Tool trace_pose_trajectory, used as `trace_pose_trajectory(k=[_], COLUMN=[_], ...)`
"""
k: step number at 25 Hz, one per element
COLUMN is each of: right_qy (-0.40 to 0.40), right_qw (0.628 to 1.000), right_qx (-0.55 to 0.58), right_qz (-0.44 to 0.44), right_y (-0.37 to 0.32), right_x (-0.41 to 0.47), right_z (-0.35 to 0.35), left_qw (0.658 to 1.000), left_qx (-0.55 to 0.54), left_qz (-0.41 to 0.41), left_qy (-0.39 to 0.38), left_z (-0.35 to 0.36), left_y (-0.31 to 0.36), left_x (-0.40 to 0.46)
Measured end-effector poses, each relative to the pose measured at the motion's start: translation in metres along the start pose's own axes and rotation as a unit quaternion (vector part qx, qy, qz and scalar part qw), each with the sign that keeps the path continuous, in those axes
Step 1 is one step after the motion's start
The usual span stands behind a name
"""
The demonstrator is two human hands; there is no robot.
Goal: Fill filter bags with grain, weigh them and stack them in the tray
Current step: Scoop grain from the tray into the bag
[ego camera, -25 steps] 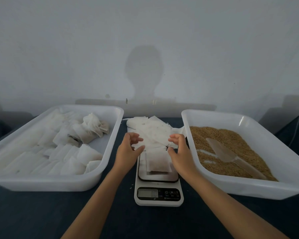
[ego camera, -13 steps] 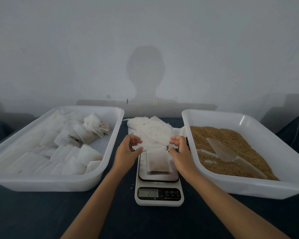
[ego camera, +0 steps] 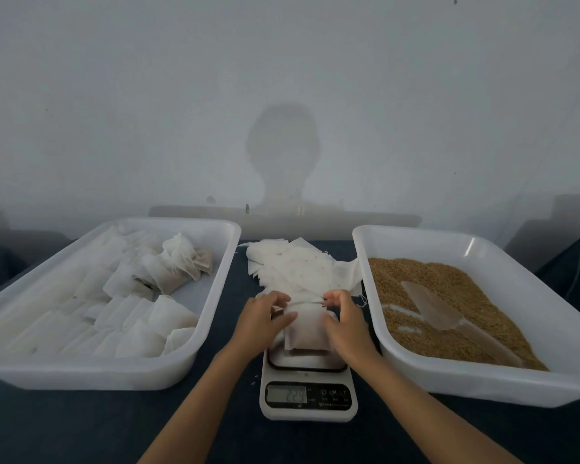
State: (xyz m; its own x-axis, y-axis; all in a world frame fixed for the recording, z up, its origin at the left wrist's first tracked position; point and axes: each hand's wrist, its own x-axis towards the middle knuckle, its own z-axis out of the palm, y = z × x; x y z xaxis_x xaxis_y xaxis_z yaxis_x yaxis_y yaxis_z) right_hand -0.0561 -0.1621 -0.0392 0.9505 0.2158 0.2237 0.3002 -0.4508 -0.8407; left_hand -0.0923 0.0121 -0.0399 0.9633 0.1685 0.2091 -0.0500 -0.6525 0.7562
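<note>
One small white filter bag filled with grain (ego camera: 307, 329) is sitting on the dark platform of the white digital kitchen scale (ego camera: 308, 380), at the middle of the dark blue desk (ego camera: 81, 426), and both hands are now on it. The left hand (ego camera: 260, 324) is pressing its thumb against the bag's left side while its fingers (ego camera: 275, 299) are curling over the top edge; the right hand (ego camera: 344, 324) is mirroring it, its fingers (ego camera: 335, 296) pinching what looks like the drawstring at the bag's neck. Half a second ago the hands were hovering above the bag, apart from it and holding nothing, so they have come down and closed on it. That suggests the weighing is finished and the bag is being cinched shut or readied for lifting. The scale's display is showing digits too blurred to read with confidence.

Just behind the scale, a loose heap of empty white filter bags (ego camera: 292, 266) is lying on the desk. To the left, the white plastic tray (ego camera: 211, 296) is holding rows of filled bags, the likely destination. To the right, a second white plastic tray (ego camera: 365, 279) is holding brown grain (ego camera: 416, 279) with a clear plastic scoop (ego camera: 432, 309) resting in it. Neither tray has changed since the earlier frames.
</note>
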Motion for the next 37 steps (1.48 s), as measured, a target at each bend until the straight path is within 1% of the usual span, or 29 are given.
trace_pose_trajectory(k=[2,3,6,8,11,14,17,20,22,24,26,29,32,34,37], right_qy=[0.002,0.009,0.024,0.024,0.043,0.040,0.045,0.041,0.011,-0.032,-0.058,-0.075,-0.076,-0.051,-0.020], right_qw=[1.000,1.000,0.999,0.999,0.998,0.995,0.987,0.978,0.977,0.979,0.984,0.991,0.996,0.996,0.989], right_qx=[-0.016,-0.021,-0.029,-0.032,-0.012,0.041,0.079,0.118,0.133,0.130,0.105,0.068,0.043,0.036,0.047], right_qz=[0.006,0.006,0.013,0.008,-0.036,-0.079,-0.133,-0.168,-0.169,-0.154,-0.136,-0.083,-0.002,0.056,0.141], right_y=[0.003,0.004,0.003,0.000,-0.010,-0.033,-0.069,-0.108,-0.125,-0.130,-0.123,-0.105,-0.086,-0.074,-0.061], right_x=[0.001,0.003,0.007,0.007,0.005,0.004,0.011,0.021,0.025,0.026,0.030,0.040,0.057,0.072,0.093], right_z=[0.004,0.005,0.006,0.006,0.005,0.003,0.005,0.017,0.030,0.043,0.053,0.058,0.055,0.050,0.043], left_qw=[0.998,0.997,0.998,0.998,0.998,0.999,0.998,0.990,0.982,0.977,0.974,0.966,0.958,0.951,0.934], left_qx=[0.063,0.077,0.032,0.023,0.048,0.036,0.060,0.098,0.125,0.123,0.112,0.110,0.061,0.073,0.170], left_qz=[-0.009,-0.017,-0.053,-0.060,-0.037,-0.009,0.011,0.016,0.002,-0.041,-0.088,-0.142,-0.204,-0.247,-0.302], left_qy=[0.004,0.005,-0.013,-0.022,-0.022,-0.025,0.013,0.095,0.143,0.172,0.179,0.187,0.192,0.171,0.090], left_z=[0.004,0.005,0.007,0.006,0.005,-0.006,-0.033,-0.074,-0.106,-0.139,-0.169,-0.200,-0.215,-0.219,-0.217], left_y=[0.002,0.002,0.005,0.010,0.018,0.030,0.045,0.053,0.047,0.029,0.002,-0.046,-0.087,-0.108,-0.125], left_x=[0.005,0.007,0.012,0.013,0.014,0.012,0.013,0.019,0.026,0.036,0.047,0.058,0.058,0.054,0.046])
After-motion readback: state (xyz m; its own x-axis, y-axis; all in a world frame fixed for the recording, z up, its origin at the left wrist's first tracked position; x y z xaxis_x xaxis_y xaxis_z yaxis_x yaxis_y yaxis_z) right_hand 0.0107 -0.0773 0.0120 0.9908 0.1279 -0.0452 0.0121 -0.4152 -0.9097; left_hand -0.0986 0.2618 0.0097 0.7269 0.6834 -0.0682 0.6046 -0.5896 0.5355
